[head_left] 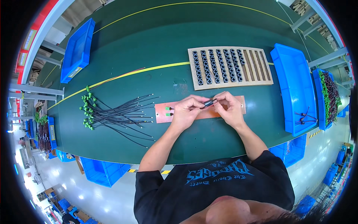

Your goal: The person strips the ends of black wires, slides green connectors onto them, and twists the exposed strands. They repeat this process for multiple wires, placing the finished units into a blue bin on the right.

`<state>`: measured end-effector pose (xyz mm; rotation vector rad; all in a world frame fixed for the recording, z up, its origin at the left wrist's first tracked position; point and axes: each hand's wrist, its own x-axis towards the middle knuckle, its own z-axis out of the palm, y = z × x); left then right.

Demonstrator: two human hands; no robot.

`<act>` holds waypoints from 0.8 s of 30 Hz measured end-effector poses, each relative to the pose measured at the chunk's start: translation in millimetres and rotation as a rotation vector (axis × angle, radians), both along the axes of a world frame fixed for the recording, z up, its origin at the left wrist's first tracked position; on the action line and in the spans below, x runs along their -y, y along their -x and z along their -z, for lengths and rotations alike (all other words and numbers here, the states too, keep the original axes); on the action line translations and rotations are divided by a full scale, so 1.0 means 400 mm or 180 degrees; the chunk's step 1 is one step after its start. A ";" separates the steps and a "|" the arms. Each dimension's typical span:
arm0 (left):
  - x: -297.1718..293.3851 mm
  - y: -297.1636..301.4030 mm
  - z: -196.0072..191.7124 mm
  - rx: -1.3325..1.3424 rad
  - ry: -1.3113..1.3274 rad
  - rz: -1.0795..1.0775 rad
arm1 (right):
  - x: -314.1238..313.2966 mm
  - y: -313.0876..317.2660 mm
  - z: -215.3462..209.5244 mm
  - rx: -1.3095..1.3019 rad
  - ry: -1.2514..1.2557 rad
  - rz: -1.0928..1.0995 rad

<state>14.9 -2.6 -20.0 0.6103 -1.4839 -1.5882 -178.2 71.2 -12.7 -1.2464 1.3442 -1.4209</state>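
Observation:
Above a copper-coloured board (161,116), both hands meet at a short black cylinder (209,103). The thumb and fingers of my left hand (187,111) pinch its left end. On its other end, my right hand (231,110) closes with thumb and forefinger. Two green connectors (169,111) sit at the board's left end, and their leads run under my left hand, where I lose sight of them. Just beyond the hands lies a wooden rack (231,86) with grooves, several of them filled with rows of black ring-ended cylinders (217,66).
Black cables (119,112) with green connectors (87,108) lie spread at left. A blue bin (298,86) at right holds a few dark leads; beside it another bin holds green-ended cables (330,97). A blue tray (78,50) stands far left. Metal posts flank the green table (141,44).

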 end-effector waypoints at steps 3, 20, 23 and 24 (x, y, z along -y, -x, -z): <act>0.000 -0.009 -0.003 0.0530 0.0435 0.0058 | 0.001 -0.001 -0.004 -0.0389 -0.0204 0.0007; 0.007 -0.007 -0.017 -0.0097 -0.0513 0.0152 | 0.019 0.030 -0.044 0.0515 -0.0145 -0.0522; -0.001 -0.004 -0.022 0.0021 -0.0463 0.0129 | 0.019 0.027 -0.035 0.0144 -0.0082 -0.0417; -0.001 -0.004 -0.018 0.0071 -0.0324 0.0108 | 0.019 0.027 -0.027 -0.0028 -0.0039 -0.0385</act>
